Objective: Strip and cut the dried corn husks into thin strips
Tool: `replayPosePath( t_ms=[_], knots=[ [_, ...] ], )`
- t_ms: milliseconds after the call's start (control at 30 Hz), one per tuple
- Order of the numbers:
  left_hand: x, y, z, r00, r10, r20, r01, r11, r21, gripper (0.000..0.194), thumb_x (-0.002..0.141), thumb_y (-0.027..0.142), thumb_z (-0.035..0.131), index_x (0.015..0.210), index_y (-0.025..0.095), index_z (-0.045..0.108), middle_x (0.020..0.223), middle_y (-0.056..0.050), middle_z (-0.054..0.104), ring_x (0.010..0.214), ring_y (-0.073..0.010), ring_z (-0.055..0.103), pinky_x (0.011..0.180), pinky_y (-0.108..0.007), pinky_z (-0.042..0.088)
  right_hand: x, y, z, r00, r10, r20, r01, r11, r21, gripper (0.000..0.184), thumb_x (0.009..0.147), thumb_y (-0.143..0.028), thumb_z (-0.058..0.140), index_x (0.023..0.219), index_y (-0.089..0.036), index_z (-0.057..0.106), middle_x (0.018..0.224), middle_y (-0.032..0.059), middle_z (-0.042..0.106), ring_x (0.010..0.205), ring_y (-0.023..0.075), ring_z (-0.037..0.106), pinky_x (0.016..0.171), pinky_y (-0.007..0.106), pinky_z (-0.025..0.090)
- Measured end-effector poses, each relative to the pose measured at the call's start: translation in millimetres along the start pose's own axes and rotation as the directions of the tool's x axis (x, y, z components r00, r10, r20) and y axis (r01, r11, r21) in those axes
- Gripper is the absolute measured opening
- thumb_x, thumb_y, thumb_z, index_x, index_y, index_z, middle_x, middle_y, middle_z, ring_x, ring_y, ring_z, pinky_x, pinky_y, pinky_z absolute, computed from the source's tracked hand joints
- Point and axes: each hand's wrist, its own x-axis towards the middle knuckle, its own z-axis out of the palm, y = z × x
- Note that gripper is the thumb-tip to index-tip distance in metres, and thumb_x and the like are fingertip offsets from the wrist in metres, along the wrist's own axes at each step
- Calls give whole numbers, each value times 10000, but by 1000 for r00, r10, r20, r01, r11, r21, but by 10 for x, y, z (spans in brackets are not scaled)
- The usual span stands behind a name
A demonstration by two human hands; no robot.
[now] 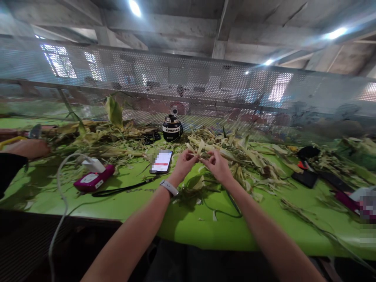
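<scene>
My left hand point(184, 163), with a pale band on its wrist, pinches a strip of dried corn husk point(200, 147). Close to its right, my right hand point(219, 166) has thumb and fingertips pressed together on the same pale strip. Both hands are just above the green tabletop point(202, 235). Loose husk pieces point(199, 183) lie beneath them, and a heap of corn husks point(249, 156) spreads behind and to the right. A phone point(162, 162) with a lit screen lies left of my left hand.
A dark jug point(172, 131) stands behind the phone. At left are a magenta power strip point(94, 178), a white cable point(58, 188) and another person's hand point(28, 149) near a yellow handle. A perforated metal screen point(188, 78) runs along the back. A black object point(305, 178) lies at right.
</scene>
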Motion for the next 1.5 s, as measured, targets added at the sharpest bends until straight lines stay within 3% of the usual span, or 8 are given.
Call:
replayPosePath(
  t_ms=[200,400,533,733,900,1000,1167,1500],
  knots=[
    [-20,6,-17,999,-39,6,39,997,71,232,631,309,699,699,169,527,611,31,561,572,-101,533,609,-250,453,-27,-53,-42,976,-211,56,218,934,-281,211,870,-320,522,764,-195,655,735,55,585,732,185,548,682,293,418],
    [20,5,-61,960,14,279,-117,927,358,125,677,248,643,708,145,579,656,14,567,638,-108,504,622,-237,423,-17,-79,-61,908,-412,72,394,785,-479,169,891,-279,499,852,-193,641,1033,98,623,986,243,517,877,374,370],
    [32,-3,-64,946,12,324,-155,895,418,108,702,199,583,789,141,608,751,-10,612,731,-135,538,710,-264,446,5,6,-24,953,-292,77,299,873,-386,218,919,-266,423,823,-182,599,803,82,640,805,220,560,770,343,410],
    [-27,57,-23,936,62,346,-228,857,462,125,730,181,504,807,154,599,780,-13,595,772,-153,530,742,-278,434,4,44,4,997,-72,-14,72,997,2,148,859,-320,461,800,-200,525,765,56,644,707,195,602,665,302,450],
    [-46,88,10,963,43,265,-129,940,315,159,736,210,550,882,161,589,815,-16,610,801,-151,550,756,-271,429,17,46,64,989,149,12,-144,933,331,229,783,-444,503,760,-219,468,622,-12,569,455,130,517,453,257,424],
    [-41,28,33,980,25,199,-57,986,157,242,720,262,627,930,156,570,801,-16,615,767,-134,560,718,-255,430,25,50,114,975,223,19,-209,878,431,263,741,-470,535,756,-217,467,615,-18,563,429,119,506,402,246,419],
    [-47,-66,68,985,-25,173,23,1000,14,313,654,325,721,875,143,595,734,-4,622,681,-104,551,677,-243,432,2,18,167,965,260,34,-242,835,494,266,721,-458,559,762,-211,472,610,-24,563,425,113,513,377,241,434],
    [10,-10,-15,1000,-26,-17,24,996,-89,349,599,337,756,855,153,605,715,9,628,663,-102,573,699,-259,464,23,-25,116,928,367,69,-349,784,513,312,740,-473,573,866,-220,440,508,-57,538,357,116,465,367,243,385]
  ],
)
